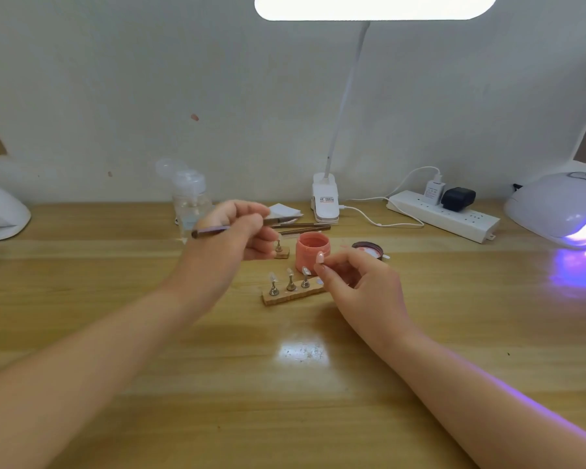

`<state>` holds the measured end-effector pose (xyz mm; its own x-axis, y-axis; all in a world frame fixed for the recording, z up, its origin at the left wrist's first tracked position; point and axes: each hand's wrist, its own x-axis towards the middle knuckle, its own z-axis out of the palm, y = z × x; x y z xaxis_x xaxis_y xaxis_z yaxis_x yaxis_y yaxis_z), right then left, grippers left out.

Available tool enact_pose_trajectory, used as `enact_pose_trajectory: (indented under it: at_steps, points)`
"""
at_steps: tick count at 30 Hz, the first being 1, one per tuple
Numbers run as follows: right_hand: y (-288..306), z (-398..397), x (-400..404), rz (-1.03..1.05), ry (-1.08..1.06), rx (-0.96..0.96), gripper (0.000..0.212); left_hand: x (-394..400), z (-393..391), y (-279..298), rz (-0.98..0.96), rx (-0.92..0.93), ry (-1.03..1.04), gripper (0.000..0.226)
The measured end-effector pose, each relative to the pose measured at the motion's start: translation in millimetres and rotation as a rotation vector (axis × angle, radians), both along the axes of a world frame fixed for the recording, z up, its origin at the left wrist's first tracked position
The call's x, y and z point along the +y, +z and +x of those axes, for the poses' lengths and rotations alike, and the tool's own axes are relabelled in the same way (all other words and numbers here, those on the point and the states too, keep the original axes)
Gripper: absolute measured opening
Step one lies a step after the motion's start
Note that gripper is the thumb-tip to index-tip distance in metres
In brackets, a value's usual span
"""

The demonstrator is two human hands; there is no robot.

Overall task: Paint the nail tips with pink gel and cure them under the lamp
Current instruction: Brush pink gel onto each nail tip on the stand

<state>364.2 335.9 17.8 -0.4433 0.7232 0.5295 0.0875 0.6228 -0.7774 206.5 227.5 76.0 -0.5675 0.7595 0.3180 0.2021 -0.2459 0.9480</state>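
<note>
Pinching nail tip [320,257], right hand [359,282]; left hand [232,231] raised, seemingly gripping brush [210,230].

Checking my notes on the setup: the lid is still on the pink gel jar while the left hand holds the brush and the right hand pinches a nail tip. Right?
Not quite. The head view shows the round pink gel jar open, its dark lid lying on the table beside it. The left hand does hold the thin brush, and the right hand pinches a small nail tip.
</note>
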Motion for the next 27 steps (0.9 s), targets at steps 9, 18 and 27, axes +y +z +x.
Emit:
enact_pose_trajectory:
  at_steps: [9, 18, 27]
  points:
    - [-1, 0, 1, 0.002, 0.003, -0.005, 0.005, -39, 31, -36, 0.089, 0.357, -0.058, 0.018]
    - [2, 2, -1, 0.004, 0.02, -0.005, 0.007, -40, 31, -40, 0.074, 0.371, -0.102, 0.026]
    - [1, 2, -1, 0.033, 0.027, 0.0, 0.008, -38, 33, -41, 0.128, 0.3, -0.056, 0.017]
